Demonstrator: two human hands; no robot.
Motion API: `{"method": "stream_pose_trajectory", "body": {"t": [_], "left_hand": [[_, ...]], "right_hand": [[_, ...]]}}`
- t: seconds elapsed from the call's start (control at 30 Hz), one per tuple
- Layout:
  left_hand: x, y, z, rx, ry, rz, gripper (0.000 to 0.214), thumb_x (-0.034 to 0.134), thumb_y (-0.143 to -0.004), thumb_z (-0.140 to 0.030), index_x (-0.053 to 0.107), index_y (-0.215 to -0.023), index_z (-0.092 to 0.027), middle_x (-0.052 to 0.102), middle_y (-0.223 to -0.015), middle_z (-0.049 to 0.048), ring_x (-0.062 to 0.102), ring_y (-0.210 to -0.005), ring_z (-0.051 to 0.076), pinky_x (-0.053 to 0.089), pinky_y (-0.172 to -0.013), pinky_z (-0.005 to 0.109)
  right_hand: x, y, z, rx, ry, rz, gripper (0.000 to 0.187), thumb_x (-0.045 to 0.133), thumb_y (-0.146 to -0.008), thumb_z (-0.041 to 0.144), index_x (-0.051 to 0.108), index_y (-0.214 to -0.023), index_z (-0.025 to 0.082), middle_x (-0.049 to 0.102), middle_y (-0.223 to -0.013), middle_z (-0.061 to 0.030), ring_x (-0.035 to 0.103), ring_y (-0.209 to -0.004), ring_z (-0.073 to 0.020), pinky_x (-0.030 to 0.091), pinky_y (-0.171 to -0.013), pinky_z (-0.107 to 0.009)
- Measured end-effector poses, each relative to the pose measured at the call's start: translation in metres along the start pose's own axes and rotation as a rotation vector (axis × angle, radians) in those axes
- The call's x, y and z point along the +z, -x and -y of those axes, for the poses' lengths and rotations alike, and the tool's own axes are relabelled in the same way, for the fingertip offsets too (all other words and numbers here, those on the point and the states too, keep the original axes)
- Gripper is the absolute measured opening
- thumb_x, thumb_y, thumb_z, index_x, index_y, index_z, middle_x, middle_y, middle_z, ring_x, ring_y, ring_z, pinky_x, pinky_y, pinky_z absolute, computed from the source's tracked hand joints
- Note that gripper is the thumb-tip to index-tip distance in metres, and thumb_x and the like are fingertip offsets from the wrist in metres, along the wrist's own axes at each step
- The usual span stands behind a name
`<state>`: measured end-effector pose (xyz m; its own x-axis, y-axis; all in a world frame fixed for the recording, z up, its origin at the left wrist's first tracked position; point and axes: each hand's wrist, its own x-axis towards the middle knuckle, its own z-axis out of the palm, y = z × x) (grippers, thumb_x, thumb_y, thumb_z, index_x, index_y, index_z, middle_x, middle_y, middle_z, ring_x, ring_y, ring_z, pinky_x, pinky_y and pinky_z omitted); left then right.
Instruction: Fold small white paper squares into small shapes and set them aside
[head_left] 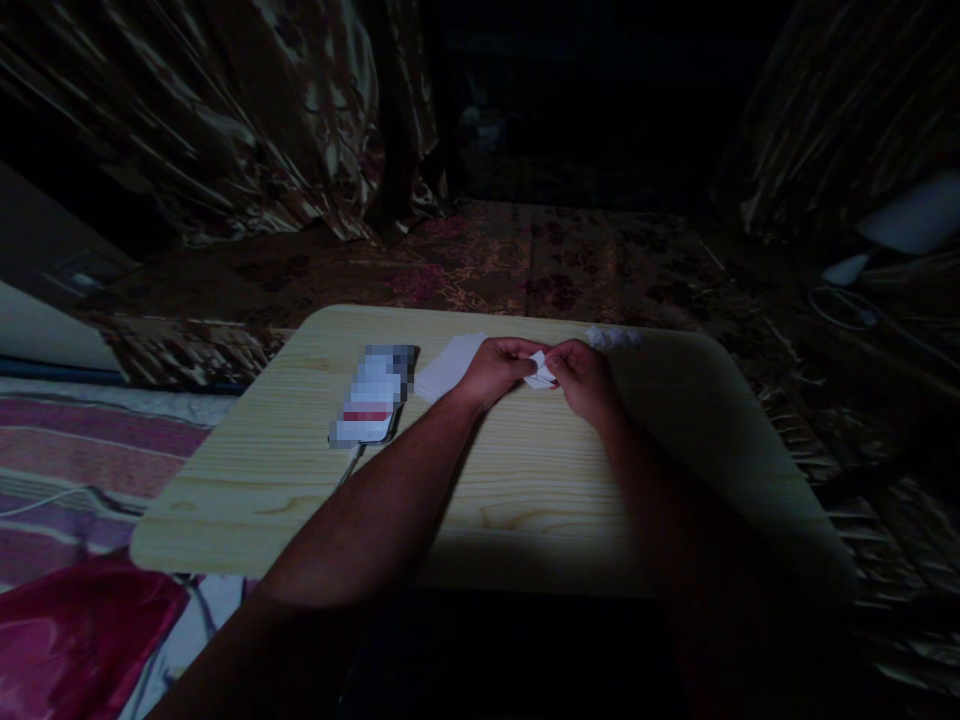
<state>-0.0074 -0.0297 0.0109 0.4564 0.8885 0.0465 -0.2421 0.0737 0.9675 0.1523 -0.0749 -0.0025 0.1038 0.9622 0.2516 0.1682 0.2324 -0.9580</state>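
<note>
Between my two hands is a small folded piece of white paper [539, 373], held just above the wooden table [547, 480]. My left hand [495, 370] pinches its left side, thumb on top. On its right side, the thumb and fingers of my right hand [585, 378] are closed on the same paper. A stack of white paper sheets [448, 368] lies just left of my left hand, partly covered by it. Behind my right hand, several small folded white paper pieces [615, 337] sit in a row near the table's far edge.
A phone [371, 395] with a blurred screen and a white cable [349, 464] lies on the table's left. Beyond stand a patterned cloth-covered ledge [480, 265] and curtains [300, 120]. A lamp [915, 215] is at right. Left are striped bedding [97, 450] and a red bag-like item [82, 640].
</note>
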Motion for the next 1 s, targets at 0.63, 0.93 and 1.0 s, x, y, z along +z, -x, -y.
{"method": "stream_pose_trajectory", "body": {"t": [0.63,0.93,1.0], "left_hand": [[0.0021,0.0015,0.0007,0.065,-0.133,-0.028,0.043,0.077,-0.057,-0.014,0.072,-0.099,-0.015,0.061,-0.062,-0.0048,0.049,-0.05,0.006,0.034,-0.05,0.02],[0.0011,-0.0005,0.0028,0.075,-0.075,-0.031,0.032,0.077,-0.056,-0.014,0.064,-0.085,-0.015,0.064,-0.063,-0.0036,0.054,-0.053,0.008,0.039,-0.054,0.021],[0.0016,0.0001,0.0018,0.081,-0.083,-0.032,0.031,0.077,-0.057,-0.014,0.065,-0.085,-0.015,0.063,-0.063,-0.0039,0.053,-0.052,0.007,0.038,-0.053,0.021]], "right_hand": [[-0.0008,-0.0006,0.0002,-0.042,0.09,-0.034,0.022,0.065,-0.082,0.044,0.061,-0.084,0.022,0.067,-0.075,-0.0016,0.061,-0.066,-0.0165,0.049,-0.056,-0.029],[-0.0046,-0.0023,0.003,0.0,-0.009,0.034,0.028,0.069,-0.076,0.048,0.058,-0.082,0.023,0.064,-0.071,-0.0003,0.06,-0.062,-0.0162,0.051,-0.053,-0.028],[-0.0053,-0.0023,0.0034,-0.003,0.013,0.033,0.027,0.069,-0.076,0.046,0.058,-0.082,0.022,0.064,-0.07,-0.0004,0.06,-0.061,-0.016,0.05,-0.054,-0.028]]}}
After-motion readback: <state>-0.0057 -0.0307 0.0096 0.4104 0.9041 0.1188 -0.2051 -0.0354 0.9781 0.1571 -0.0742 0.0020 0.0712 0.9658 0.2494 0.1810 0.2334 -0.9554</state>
